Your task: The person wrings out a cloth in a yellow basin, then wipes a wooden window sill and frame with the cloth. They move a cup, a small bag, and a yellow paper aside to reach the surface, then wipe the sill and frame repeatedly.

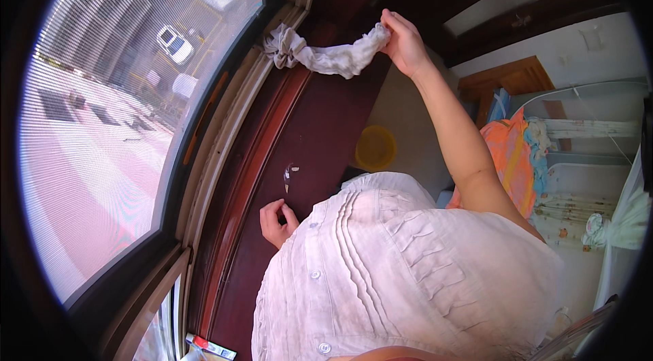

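My right hand (pixel 405 42) pinches one end of a greyish-white crumpled cloth (pixel 331 58). The cloth stretches left as a loose twisted roll. Its bunched far end rests against the pale window frame (pixel 217 157). My left hand (pixel 279 220) is by the dark red windowsill (pixel 326 126), beside my shirt (pixel 387 269). Its fingers curl loosely, with a gap between thumb and forefinger, and nothing shows in it. Just beyond these fingers, the sill has a small patch of pale chips or marks (pixel 288 177).
A mesh window screen (pixel 127 167) fills the left side, with a parking area below. On the floor past the sill is a yellow basin (pixel 376 148). Orange bedding (pixel 505 149) lies behind my right arm. A red-and-white tube (pixel 210 345) lies at the sill's near end.
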Action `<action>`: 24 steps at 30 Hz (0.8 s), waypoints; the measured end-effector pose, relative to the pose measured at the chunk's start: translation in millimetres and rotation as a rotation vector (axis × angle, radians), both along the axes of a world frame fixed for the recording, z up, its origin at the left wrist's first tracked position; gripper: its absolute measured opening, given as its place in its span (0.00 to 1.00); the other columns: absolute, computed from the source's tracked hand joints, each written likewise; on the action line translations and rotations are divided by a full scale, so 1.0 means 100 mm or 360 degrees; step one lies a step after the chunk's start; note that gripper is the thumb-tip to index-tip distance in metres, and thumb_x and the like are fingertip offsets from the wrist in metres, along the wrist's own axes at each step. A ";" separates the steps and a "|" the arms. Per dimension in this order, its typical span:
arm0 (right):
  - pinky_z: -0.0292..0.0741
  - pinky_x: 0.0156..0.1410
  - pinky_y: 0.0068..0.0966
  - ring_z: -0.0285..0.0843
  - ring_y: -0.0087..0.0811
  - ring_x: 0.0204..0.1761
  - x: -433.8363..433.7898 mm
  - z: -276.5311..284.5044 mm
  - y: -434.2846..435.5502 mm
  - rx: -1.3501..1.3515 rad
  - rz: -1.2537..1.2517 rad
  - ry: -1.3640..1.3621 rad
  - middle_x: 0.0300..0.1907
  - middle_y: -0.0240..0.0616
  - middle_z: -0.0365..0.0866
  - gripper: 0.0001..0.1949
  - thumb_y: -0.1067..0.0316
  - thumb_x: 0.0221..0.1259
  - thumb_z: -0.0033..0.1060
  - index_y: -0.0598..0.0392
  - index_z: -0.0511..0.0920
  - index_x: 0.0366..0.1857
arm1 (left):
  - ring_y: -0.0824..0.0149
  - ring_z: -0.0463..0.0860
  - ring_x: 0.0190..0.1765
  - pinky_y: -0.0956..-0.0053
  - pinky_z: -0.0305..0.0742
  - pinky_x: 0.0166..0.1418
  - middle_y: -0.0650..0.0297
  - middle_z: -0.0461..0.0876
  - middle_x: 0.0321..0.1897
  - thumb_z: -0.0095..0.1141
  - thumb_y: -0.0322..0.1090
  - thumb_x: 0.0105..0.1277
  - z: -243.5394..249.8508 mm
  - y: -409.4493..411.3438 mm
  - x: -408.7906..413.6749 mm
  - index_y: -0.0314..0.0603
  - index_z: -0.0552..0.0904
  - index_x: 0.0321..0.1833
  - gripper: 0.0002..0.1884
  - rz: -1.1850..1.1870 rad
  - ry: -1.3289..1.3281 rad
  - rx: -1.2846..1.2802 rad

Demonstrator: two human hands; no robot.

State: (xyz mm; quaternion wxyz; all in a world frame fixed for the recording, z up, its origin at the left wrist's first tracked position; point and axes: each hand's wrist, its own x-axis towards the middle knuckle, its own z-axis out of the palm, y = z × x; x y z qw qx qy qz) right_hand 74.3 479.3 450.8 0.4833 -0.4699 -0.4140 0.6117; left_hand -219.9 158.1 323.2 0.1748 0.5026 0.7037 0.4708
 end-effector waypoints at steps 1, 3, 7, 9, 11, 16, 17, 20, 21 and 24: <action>0.77 0.44 0.26 0.79 0.21 0.38 0.02 -0.01 -0.05 0.0012 -0.0017 -0.0246 0.33 0.26 0.78 0.10 0.56 0.76 0.55 0.47 0.75 0.35 | 0.61 0.82 0.35 0.70 0.76 0.38 0.58 0.83 0.35 0.60 0.19 0.59 0.00 0.01 0.00 0.38 0.84 0.40 0.08 -0.0009 0.0009 0.0026; 0.74 0.38 0.21 0.78 0.19 0.32 -0.02 -0.07 -0.14 0.0177 0.0050 -0.0703 0.29 0.26 0.78 0.08 0.61 0.73 0.60 0.54 0.77 0.40 | 0.61 0.82 0.35 0.70 0.77 0.38 0.58 0.83 0.35 0.60 0.19 0.59 0.00 0.00 0.00 0.38 0.84 0.40 0.08 0.0003 -0.0010 -0.0007; 0.76 0.40 0.27 0.81 0.25 0.30 -0.02 -0.22 -0.14 0.0523 0.0038 -0.1409 0.23 0.30 0.80 0.08 0.66 0.67 0.65 0.57 0.78 0.41 | 0.61 0.82 0.34 0.70 0.77 0.38 0.58 0.83 0.34 0.61 0.19 0.59 0.04 -0.01 0.02 0.38 0.85 0.39 0.07 0.0040 -0.0028 -0.0037; 0.77 0.42 0.29 0.83 0.29 0.32 -0.04 -0.20 -0.13 0.0625 -0.0118 -0.1568 0.25 0.34 0.81 0.08 0.66 0.65 0.66 0.56 0.79 0.42 | 0.62 0.82 0.34 0.70 0.77 0.38 0.58 0.83 0.34 0.61 0.20 0.59 -0.01 -0.01 0.01 0.38 0.85 0.39 0.07 0.0027 -0.0007 -0.0008; 0.79 0.47 0.31 0.85 0.38 0.39 -0.05 -0.25 -0.08 0.0911 -0.0216 -0.1922 0.36 0.39 0.84 0.09 0.67 0.66 0.64 0.56 0.80 0.46 | 0.64 0.82 0.34 0.72 0.78 0.39 0.59 0.83 0.35 0.61 0.20 0.60 -0.03 -0.03 0.01 0.39 0.85 0.40 0.08 0.0030 -0.0008 -0.0012; 0.80 0.53 0.35 0.85 0.45 0.48 -0.37 -0.27 -0.05 0.0851 0.0066 -0.1794 0.46 0.45 0.85 0.14 0.61 0.68 0.63 0.56 0.84 0.50 | 0.63 0.82 0.34 0.73 0.77 0.38 0.59 0.83 0.34 0.60 0.20 0.59 0.02 -0.02 0.01 0.39 0.85 0.39 0.08 0.0034 -0.0019 -0.0048; 0.80 0.55 0.37 0.84 0.48 0.50 -0.50 -0.27 -0.04 0.0742 0.0206 -0.1740 0.50 0.46 0.85 0.16 0.57 0.67 0.64 0.56 0.84 0.51 | 0.63 0.82 0.34 0.72 0.77 0.38 0.59 0.83 0.34 0.60 0.20 0.59 0.02 -0.02 0.01 0.39 0.85 0.39 0.08 0.0033 -0.0032 -0.0054; 0.81 0.54 0.35 0.87 0.45 0.49 -0.83 -0.74 0.15 0.0798 0.0186 -0.1537 0.49 0.49 0.87 0.29 0.46 0.59 0.71 0.60 0.83 0.55 | 0.62 0.83 0.35 0.72 0.78 0.39 0.59 0.83 0.35 0.61 0.19 0.59 -0.03 -0.02 0.01 0.38 0.84 0.39 0.08 0.0039 -0.0052 -0.0043; 0.81 0.54 0.34 0.87 0.44 0.48 -0.96 -0.75 0.20 0.0695 0.0133 -0.1431 0.47 0.49 0.87 0.32 0.43 0.56 0.73 0.62 0.82 0.55 | 0.62 0.83 0.35 0.71 0.78 0.39 0.58 0.83 0.35 0.61 0.19 0.59 -0.02 -0.01 0.00 0.38 0.84 0.39 0.08 0.0027 -0.0048 -0.0042; 0.80 0.46 0.33 0.87 0.40 0.40 -1.15 -0.65 0.37 0.0377 0.0505 -0.1454 0.38 0.47 0.89 0.24 0.46 0.56 0.74 0.59 0.86 0.45 | 0.60 0.84 0.36 0.71 0.79 0.39 0.58 0.83 0.35 0.61 0.19 0.59 -0.05 -0.04 -0.03 0.38 0.84 0.39 0.08 0.0020 -0.0034 -0.0002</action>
